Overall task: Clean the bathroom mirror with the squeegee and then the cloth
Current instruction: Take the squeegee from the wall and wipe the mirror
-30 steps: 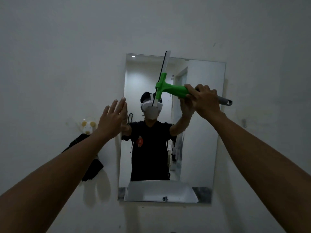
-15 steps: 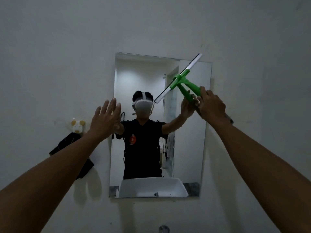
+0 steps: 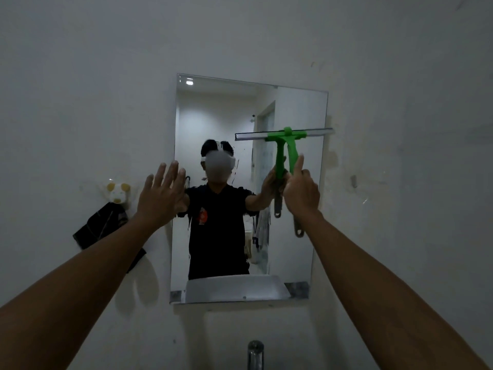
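A frameless rectangular mirror (image 3: pixel 213 116) hangs on the white wall. My right hand (image 3: pixel 301 190) grips the grey end of a green squeegee (image 3: pixel 292 150), thumb up along the handle. Its blade lies level against the glass on the mirror's right half, about mid-height, reaching the right edge. My left hand (image 3: pixel 161 194) is raised flat with fingers spread at the mirror's left edge and holds nothing. A dark cloth (image 3: pixel 104 225) hangs from a wall hook to the left of the mirror.
A white animal-shaped hook (image 3: pixel 117 192) holds the cloth on the wall. A chrome tap (image 3: pixel 255 353) rises at the bottom centre below the mirror. A small fitting (image 3: pixel 353 181) sticks out of the wall right of the mirror.
My right hand has turned the squeegee from upright, through a slant, to level, and lowered it on the mirror's right half. My left hand stays open at the left edge.
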